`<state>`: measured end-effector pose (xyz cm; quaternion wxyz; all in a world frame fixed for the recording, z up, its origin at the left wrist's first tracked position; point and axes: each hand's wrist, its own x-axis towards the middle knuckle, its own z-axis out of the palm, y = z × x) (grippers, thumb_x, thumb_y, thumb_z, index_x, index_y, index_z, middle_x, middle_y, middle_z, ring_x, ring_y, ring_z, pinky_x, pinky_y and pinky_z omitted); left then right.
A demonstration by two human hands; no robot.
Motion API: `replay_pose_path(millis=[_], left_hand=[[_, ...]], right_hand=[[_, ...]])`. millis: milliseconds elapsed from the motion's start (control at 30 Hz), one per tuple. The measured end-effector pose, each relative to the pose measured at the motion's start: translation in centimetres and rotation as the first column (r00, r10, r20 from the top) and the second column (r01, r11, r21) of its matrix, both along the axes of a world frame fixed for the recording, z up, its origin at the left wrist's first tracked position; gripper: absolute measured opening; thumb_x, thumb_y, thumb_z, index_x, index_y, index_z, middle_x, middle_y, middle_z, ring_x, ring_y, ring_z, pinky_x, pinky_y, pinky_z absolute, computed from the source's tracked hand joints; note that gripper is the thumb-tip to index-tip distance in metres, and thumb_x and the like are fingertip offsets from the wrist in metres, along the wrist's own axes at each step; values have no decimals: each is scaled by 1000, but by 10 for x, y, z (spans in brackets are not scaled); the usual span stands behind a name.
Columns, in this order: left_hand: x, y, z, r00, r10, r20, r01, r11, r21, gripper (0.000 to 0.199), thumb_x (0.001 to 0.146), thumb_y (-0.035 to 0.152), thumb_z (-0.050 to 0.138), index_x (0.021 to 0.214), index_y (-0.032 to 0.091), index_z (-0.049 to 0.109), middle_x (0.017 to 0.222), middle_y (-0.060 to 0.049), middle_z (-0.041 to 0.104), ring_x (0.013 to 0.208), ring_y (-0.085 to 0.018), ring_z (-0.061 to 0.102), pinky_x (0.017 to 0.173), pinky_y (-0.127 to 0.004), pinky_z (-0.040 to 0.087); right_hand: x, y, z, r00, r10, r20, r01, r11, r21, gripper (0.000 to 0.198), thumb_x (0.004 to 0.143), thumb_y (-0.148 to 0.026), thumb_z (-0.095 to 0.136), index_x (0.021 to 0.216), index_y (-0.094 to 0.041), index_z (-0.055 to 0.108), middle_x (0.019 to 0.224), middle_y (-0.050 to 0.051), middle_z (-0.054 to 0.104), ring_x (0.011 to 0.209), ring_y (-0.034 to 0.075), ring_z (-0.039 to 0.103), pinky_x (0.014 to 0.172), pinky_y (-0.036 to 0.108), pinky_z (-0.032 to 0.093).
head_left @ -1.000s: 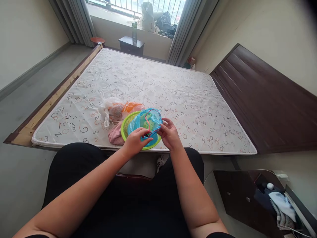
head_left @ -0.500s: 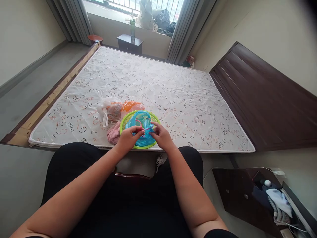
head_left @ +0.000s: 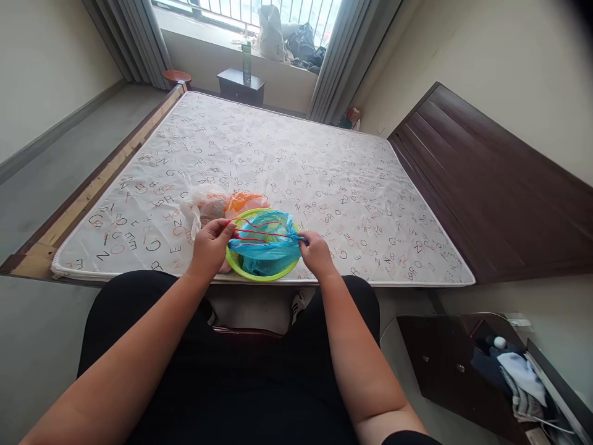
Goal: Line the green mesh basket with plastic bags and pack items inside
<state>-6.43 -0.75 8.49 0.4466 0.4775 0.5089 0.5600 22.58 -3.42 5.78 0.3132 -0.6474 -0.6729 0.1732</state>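
Note:
A blue plastic bag with a red drawstring lies spread over a lime-green basket at the mattress's near edge. My left hand is closed on the drawstring at the basket's left side. At the right side, my right hand pinches the gathered edge of the bag. Between the two hands the red string runs stretched out. Behind the basket sit a white plastic bag and an orange plastic bag. A pink cloth is mostly hidden behind my left hand.
The basket stands on a letter-printed mattress with a dark headboard on the right. A small cabinet with a green bottle stands beyond it. At lower right, a nightstand holds folded clothes.
My hands have moved apart, the left one leftward and the right one slightly right. The red drawstring is now pulled out long, and the bag is stretched between them.

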Motion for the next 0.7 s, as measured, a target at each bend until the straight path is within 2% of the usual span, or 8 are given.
replay_pose_path(millis=[133, 233, 300, 367, 467, 533, 600, 700], left_hand=[[9, -7, 7, 997, -73, 28, 74, 997, -31, 39, 80, 53, 80, 92, 18, 71, 75, -4, 74, 72, -18, 72, 72, -31, 57], [17, -17, 14, 992, -128, 15, 128, 992, -17, 41, 80, 55, 80, 95, 18, 71, 74, -3, 75, 73, -20, 73, 75, -33, 58], [21, -24, 18, 982, -184, -36, 184, 983, -3, 40, 82, 55, 78, 96, 19, 72, 75, -4, 75, 74, -20, 73, 76, -34, 58], [22, -30, 21, 971, -209, -112, 214, 977, 28, 37, 85, 54, 75, 95, 19, 73, 79, -4, 76, 77, -20, 73, 78, -34, 58], [19, -28, 21, 980, -145, -137, 157, 985, 78, 33, 91, 53, 70, 92, 20, 74, 83, -5, 76, 82, -19, 71, 84, -34, 57], [13, -18, 18, 997, -73, 6, 73, 995, 67, 35, 91, 55, 69, 87, 20, 71, 80, -4, 73, 80, -18, 70, 81, -33, 58], [2, -5, 14, 978, -1, 206, -4, 1000, 20, 35, 88, 56, 70, 83, 22, 65, 79, -3, 70, 78, -17, 70, 75, -31, 58], [-19, 14, 10, 909, 98, 405, -85, 995, -50, 35, 84, 55, 73, 78, 24, 58, 88, -4, 73, 89, -19, 73, 75, -32, 61]], right_hand=[[-20, -11, 21, 996, -47, 78, 30, 978, 207, 55, 88, -25, 58, 143, -19, 57, 145, 18, 57, 140, 33, 49, 117, 54, 41], [-50, -20, 37, 985, 64, 160, -107, 954, 279, 61, 92, -31, 61, 151, -23, 50, 152, 14, 53, 149, 33, 40, 124, 57, 29], [-69, -22, 41, 978, 167, 129, -194, 952, 236, 56, 96, -30, 58, 151, -24, 50, 140, 12, 64, 140, 29, 52, 123, 55, 31], [-78, -21, 41, 974, 228, -8, -223, 956, 193, 40, 99, -28, 54, 138, -27, 62, 121, 8, 73, 121, 25, 64, 114, 47, 43], [-68, -15, 41, 945, 108, -309, -57, 984, 168, 22, 101, -36, 53, 109, -27, 71, 95, 4, 73, 90, 21, 68, 87, 37, 55], [-49, -11, 45, 845, -59, -531, 157, 978, 141, 23, 101, -45, 54, 102, -27, 69, 76, 0, 63, 70, 17, 61, 70, 32, 53], [-27, -5, 50, 662, -136, -737, 306, 947, 99, 26, 100, -51, 54, 100, -27, 64, 65, -5, 48, 57, 14, 52, 59, 28, 49], [5, 0, 54, 431, -114, -895, 315, 949, 31, 30, 95, -55, 61, 94, -25, 59, 66, -6, 47, 59, 12, 54, 59, 26, 51]])
